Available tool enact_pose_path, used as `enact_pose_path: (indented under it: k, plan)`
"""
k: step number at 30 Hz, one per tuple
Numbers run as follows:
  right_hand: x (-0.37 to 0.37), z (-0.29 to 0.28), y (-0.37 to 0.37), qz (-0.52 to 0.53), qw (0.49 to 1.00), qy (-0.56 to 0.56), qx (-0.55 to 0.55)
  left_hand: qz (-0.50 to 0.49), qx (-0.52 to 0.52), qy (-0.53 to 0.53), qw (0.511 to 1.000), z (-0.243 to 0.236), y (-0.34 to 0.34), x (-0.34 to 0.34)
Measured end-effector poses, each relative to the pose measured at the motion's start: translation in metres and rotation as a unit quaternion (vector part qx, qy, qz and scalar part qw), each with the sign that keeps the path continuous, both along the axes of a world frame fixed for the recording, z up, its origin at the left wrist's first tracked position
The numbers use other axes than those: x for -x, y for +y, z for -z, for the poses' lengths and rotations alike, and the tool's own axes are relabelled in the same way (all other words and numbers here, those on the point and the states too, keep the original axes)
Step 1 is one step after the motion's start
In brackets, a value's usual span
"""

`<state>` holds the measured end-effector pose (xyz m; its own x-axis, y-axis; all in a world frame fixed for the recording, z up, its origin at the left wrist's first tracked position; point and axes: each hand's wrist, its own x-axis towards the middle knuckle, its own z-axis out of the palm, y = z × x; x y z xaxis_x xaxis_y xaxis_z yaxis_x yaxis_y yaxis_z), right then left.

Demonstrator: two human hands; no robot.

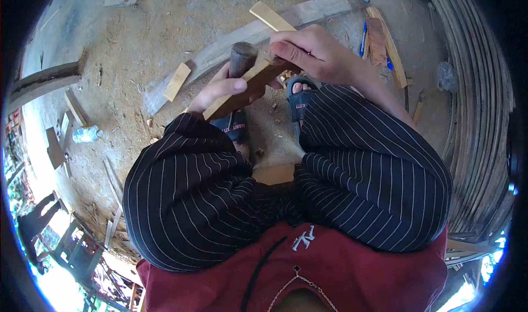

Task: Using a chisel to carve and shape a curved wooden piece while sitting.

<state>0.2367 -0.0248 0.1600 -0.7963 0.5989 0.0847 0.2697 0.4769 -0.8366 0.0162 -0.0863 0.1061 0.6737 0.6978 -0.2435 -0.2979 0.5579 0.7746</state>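
My left hand (214,95) is closed on a wooden board (245,95) held slanting above my sandaled feet, its thumb on the upper edge. A dark cylindrical tool (242,56), perhaps a mallet or handle, stands behind the board against my left fingers; its lower part is mostly hidden. My right hand (316,56) grips the board's far right end, thumb on top. Small wood shavings (286,78) show beneath that end.
Loose planks (308,9), short offcuts (176,81), blue pens (364,37) and a plastic bottle (85,134) lie on the dusty floor. Long stacked boards (467,119) line the right. Another person (36,229) appears at the lower left edge.
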Motion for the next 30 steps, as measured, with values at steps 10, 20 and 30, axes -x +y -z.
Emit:
enact_pose_path:
  k: [10, 20, 30]
  plan:
    - [-0.004, 0.013, -0.012, 0.101, 0.993, 0.052, 0.029, 0.019, -0.094, 0.158, 0.983, -0.008, -0.004, -0.008]
    - [-0.050, 0.037, -0.003, 0.062, 0.961, -0.079, 0.258, -0.047, -0.092, 0.088, 0.991, -0.001, 0.000, 0.002]
    - [-0.076, 0.118, -0.007, 0.142, 0.927, -0.348, -0.003, 0.008, -0.502, 0.588, 0.635, 0.059, 0.040, 0.020]
